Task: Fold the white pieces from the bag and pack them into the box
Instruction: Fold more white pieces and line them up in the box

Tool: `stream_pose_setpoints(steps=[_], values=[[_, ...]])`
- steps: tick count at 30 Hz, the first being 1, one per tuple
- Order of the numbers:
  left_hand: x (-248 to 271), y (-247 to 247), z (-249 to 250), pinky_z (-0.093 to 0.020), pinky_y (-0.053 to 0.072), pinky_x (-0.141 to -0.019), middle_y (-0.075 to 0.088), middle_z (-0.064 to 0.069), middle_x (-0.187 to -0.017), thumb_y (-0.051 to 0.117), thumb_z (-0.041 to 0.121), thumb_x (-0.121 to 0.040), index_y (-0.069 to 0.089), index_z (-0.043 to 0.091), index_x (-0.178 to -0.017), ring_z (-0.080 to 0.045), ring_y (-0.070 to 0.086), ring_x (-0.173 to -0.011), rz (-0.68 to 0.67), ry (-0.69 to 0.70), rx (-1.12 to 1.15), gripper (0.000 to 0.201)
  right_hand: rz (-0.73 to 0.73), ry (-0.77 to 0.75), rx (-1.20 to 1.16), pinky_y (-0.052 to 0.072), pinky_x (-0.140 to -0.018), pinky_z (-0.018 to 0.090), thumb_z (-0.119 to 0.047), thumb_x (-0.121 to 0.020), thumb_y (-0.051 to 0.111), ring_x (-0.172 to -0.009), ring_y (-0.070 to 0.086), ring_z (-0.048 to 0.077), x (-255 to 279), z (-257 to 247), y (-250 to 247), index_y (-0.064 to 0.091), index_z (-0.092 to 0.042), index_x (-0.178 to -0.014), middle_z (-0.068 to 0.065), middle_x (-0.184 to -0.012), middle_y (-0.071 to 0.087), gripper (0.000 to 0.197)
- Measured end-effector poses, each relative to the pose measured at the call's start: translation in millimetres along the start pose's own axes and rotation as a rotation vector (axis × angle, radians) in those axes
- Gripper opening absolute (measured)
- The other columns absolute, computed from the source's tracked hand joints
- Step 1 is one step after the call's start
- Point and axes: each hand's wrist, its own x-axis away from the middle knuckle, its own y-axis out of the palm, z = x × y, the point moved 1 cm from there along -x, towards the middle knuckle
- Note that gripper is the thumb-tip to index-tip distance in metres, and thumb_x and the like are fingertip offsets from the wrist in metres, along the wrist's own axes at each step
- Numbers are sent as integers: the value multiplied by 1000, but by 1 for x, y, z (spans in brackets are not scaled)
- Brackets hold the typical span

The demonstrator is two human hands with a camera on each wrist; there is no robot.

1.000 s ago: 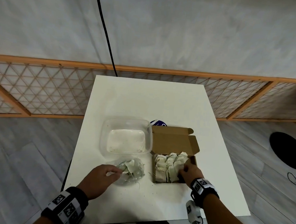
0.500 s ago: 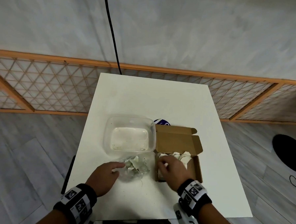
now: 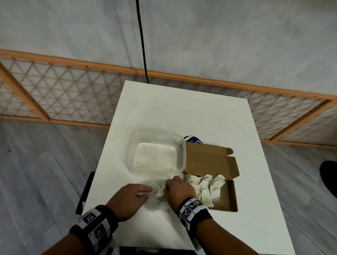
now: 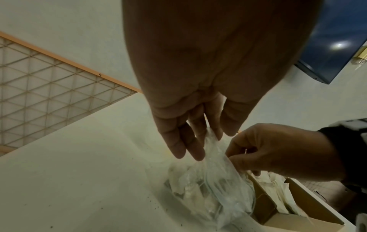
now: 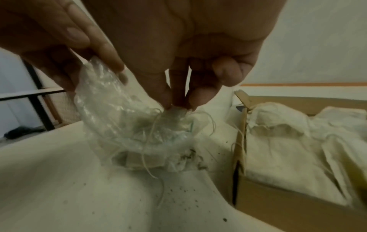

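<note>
A clear plastic bag (image 3: 157, 192) of white pieces lies near the table's front edge, between my hands. My left hand (image 3: 147, 190) pinches the bag's (image 5: 111, 119) upper edge and holds it up. The right hand (image 5: 178, 105) reaches into the bag's (image 4: 210, 188) mouth from the right. Its fingertips pinch a white piece with loose threads. Just to the right stands the open brown cardboard box (image 3: 233, 197). Inside it lie several folded white pieces (image 3: 205, 187), stacked in rows (image 5: 278, 150).
A clear plastic tub (image 3: 156, 150) sits behind the bag and touches the box's lid (image 3: 207, 160). A blue round thing (image 3: 192, 139) peeks out behind the lid. Dark specks dot the white table (image 3: 184, 112). A black cable (image 3: 141, 38) hangs at the table's far edge.
My right hand has left the box and moved left to the bag's mouth. The left hand has stayed on the bag.
</note>
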Motion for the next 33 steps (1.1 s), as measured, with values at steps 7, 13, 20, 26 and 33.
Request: stream_pose_setpoints(steps=[7,13,20,26,33], values=[[-1,-6,-9,-22,49,-99,67,14,-135,62,28,-100,70,32,-130,-2,69,-105,31,-25,29,32,93,57,-200,54,-75,35,-33,-101,46,-90,66,27,0,16,-10,63,-14,-102,10,-106,67,26],[1,-3,1,-20,48,-101,67,16,-135,62,27,-99,71,31,-129,1,68,-107,34,-14,34,32,-2,125,-184,51,-84,34,-55,-89,61,-110,62,25,-3,13,5,54,-24,-122,2,-124,55,46],[3,-2,7,-21,47,-101,66,14,-138,62,31,-99,67,27,-135,-1,66,-111,36,-27,42,37,59,148,-341,46,-73,30,-36,-95,61,-84,57,21,-5,11,-2,53,-21,-91,6,-102,63,18],[2,-7,-4,-18,47,-90,65,14,-136,65,34,-99,64,27,-135,-2,67,-102,27,-60,91,36,161,101,-942,49,-57,29,-25,-91,74,-58,64,12,25,0,-67,59,-14,-85,-3,-73,66,20],[15,-31,14,-21,50,-94,67,13,-124,69,36,-97,66,32,-126,0,64,-108,130,-1,187,30,154,-88,-1384,50,-57,28,-9,-91,74,-68,65,23,59,-14,-139,61,-16,-119,13,-84,65,32]])
